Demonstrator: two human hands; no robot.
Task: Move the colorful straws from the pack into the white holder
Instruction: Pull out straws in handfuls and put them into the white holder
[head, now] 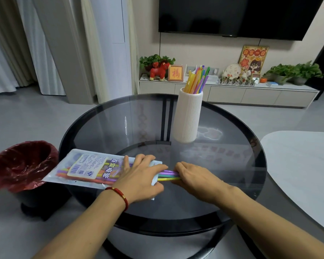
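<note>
From the head view, we had the pack (pixel 86 168) lying flat on the glass counter (pixel 232 165), its closed end hanging past the edge over a red-lined bin (pixel 21 163). Our left hand (pixel 138 176) pressed down on the open end, fingers spread flat, gripping nothing. Our right hand (pixel 193 179) had its grip closed on a few straws (pixel 168 175), purple, green and yellow, whose ends stuck out of the mouth between the two hands. More straws showed through the pack's clear film. The holder (pixel 188 116) stood upright farther back on the counter, well apart from the hands, with a bunch of straws already in it.

We judged the step to be drawing another batch out, with the task partly done. The next move would call for pulling the straws straight out along the pack's length while the left hand kept it pinned, then tipping them upright and lowering them into the holder without knocking it.
</note>
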